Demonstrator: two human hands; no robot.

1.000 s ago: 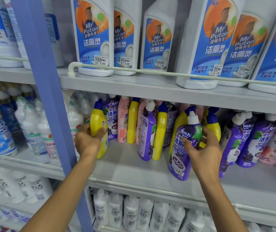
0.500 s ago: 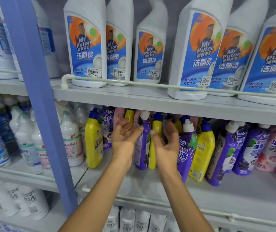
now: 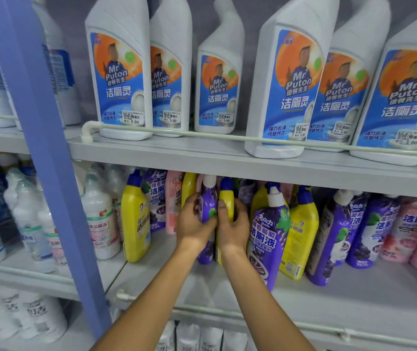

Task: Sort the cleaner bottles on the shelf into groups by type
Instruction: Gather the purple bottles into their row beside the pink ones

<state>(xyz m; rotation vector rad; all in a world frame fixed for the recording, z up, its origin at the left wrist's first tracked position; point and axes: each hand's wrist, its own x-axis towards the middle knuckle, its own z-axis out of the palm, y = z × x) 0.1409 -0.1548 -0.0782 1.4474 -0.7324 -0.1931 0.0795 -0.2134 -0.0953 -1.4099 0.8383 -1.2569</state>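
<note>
Grey store shelving is carrying mixed cleaner bottles on its middle shelf [image 3: 354, 297]. At the row's centre, the left grip [image 3: 193, 228] is curling round an upright purple bottle [image 3: 208, 201]. The right grip [image 3: 235, 230] is clamping the yellow bottle [image 3: 227, 196] touching it on the right. A large purple bottle [image 3: 268, 239] is standing nearer, just right of the hands, and another yellow bottle [image 3: 135, 219] is standing left.
</note>
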